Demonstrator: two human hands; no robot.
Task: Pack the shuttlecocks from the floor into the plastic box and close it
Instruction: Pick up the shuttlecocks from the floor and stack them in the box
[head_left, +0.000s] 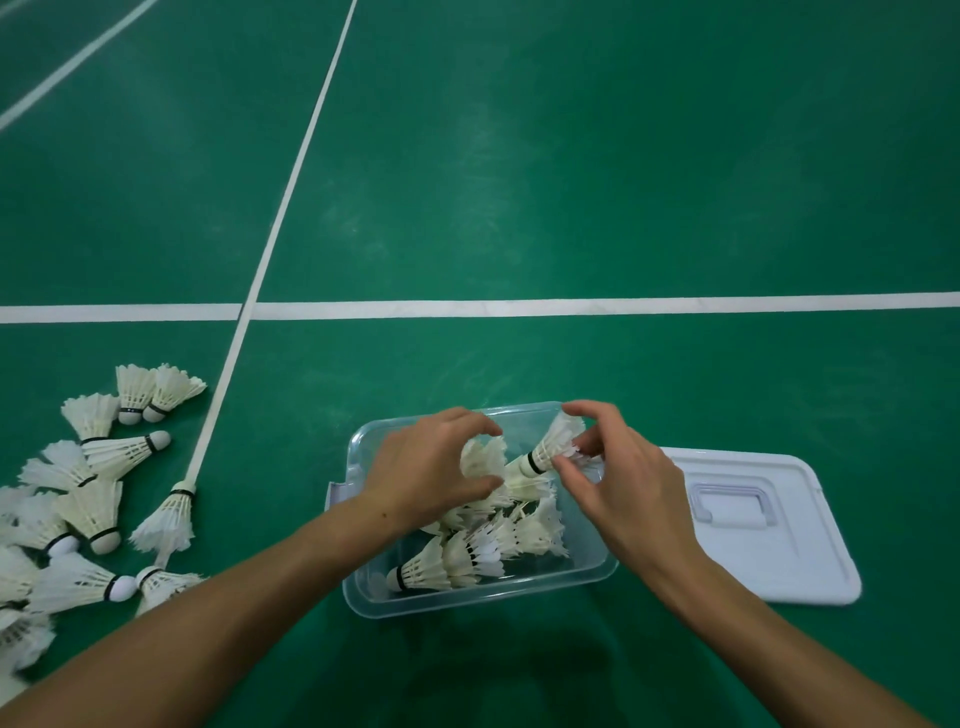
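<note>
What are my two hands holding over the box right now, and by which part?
The left hand grips a white feather shuttlecock around its feather skirt. The right hand pinches another white shuttlecock by its feathers, above the clear plastic box.

Green court floor (571, 156) crossed by white lines (571, 306), shuttlecocks (98, 452) were cream-white with black bands, clear plastic box (363, 597), pale lavender-white lid (779, 545)

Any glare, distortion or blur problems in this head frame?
Head view: wide-angle bending curves the court lines slightly; soft glare patches on the green floor; the corners darken; hands, box and shuttlecocks are reasonably sharp.
</note>
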